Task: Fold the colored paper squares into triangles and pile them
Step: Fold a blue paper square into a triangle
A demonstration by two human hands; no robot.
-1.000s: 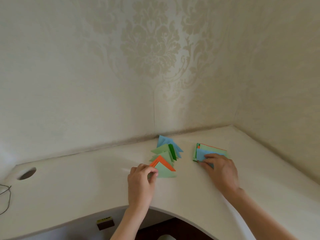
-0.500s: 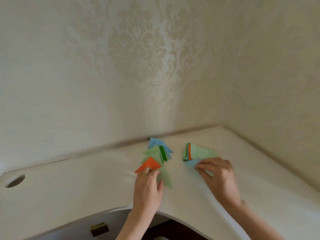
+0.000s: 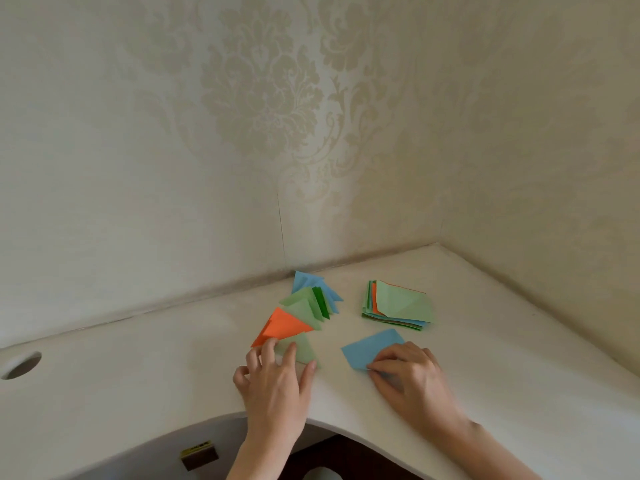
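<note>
Folded triangles (image 3: 304, 306) spread left on bench (image 3: 138, 375), unfolded stack (image 3: 398, 303) right; loose square (image 3: 370, 346) before stack, under right hand (image 3: 412, 379); left hand (image 3: 277, 382) on nearest triangle.

Under your hands the desk (image 3: 138, 375) looks matt, off-white and smooth, with a faint grain. The blue square (image 3: 372, 346), the orange triangle (image 3: 284, 325) and the stack of squares (image 3: 401, 304) are thin matt paper with crisp creases. Your wall (image 3: 242, 116) wears softly sheened damask wallpaper.
</note>
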